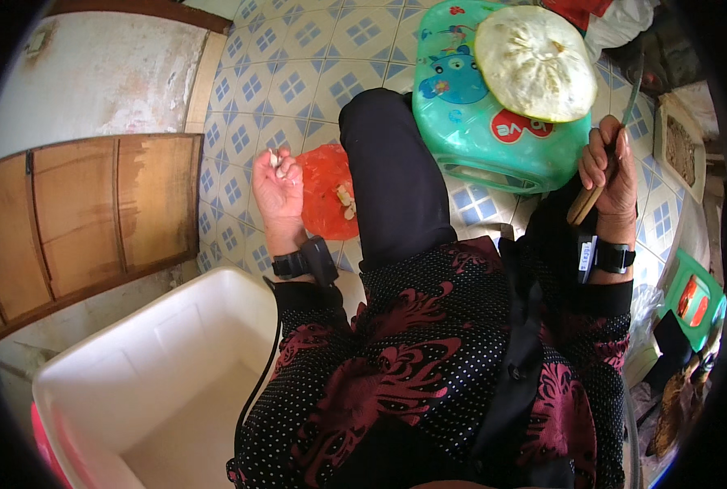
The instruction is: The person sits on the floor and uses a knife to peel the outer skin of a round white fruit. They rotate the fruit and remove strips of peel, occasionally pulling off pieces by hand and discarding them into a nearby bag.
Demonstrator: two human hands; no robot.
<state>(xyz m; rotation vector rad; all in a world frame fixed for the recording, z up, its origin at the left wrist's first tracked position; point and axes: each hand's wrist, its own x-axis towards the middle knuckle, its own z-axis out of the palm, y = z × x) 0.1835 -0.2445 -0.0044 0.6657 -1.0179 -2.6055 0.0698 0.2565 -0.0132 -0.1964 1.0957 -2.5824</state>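
My left hand [279, 186] is raised with its fingers curled around small whitish pieces [274, 160]. Below it, a red plastic bag [320, 183] lies on the tiled floor, with several pale pieces [346, 200] on it. In my right hand [614, 168] is a knife [583, 203]; its wooden handle rests in the palm and the narrow blade points up and away. Just left of that hand stands a green plastic stool [461, 137] with cartoon prints. On its seat lies a large round piece of white-fleshed fruit or rind [537, 64] with a yellow-green edge.
A deep white plastic tub [155, 330] stands close on my left, beside wooden panels [88, 214]. To the right are a pale tray [684, 147] with brownish contents and another green plastic item [702, 299]. A white bag [620, 24] sits beyond the stool.
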